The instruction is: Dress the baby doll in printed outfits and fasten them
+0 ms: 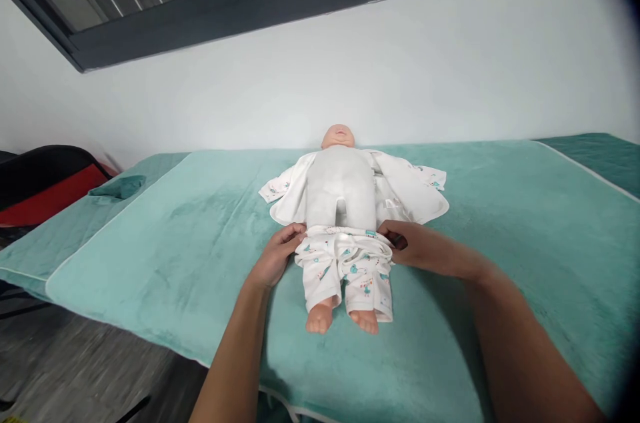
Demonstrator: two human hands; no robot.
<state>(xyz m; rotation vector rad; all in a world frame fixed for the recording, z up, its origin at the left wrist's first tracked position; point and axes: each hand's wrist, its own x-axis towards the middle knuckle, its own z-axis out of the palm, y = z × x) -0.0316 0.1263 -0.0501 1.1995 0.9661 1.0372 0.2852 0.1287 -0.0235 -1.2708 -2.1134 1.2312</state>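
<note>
A baby doll (340,176) lies on its back with its head toward the wall. White printed baby pants (345,259) are around its legs, with the waistband below the crotch and both feet sticking out of the cuffs. At the waistband's left side, my left hand (280,251) pinches the fabric. My right hand (407,244) grips the waistband on the other side, fingers curled. The doll's white baby jacket (410,189) is spread wide to both sides, leaving the pale cloth torso bare. Fabric partly hides the fingertips of both hands.
A green padded cover (175,243) lies over the bed, whose far edge meets a white wall (350,83). Above is a dark-framed window (175,29) with metal bars. A black and red chair (45,186) stands at the left, beside grey flooring (90,363).
</note>
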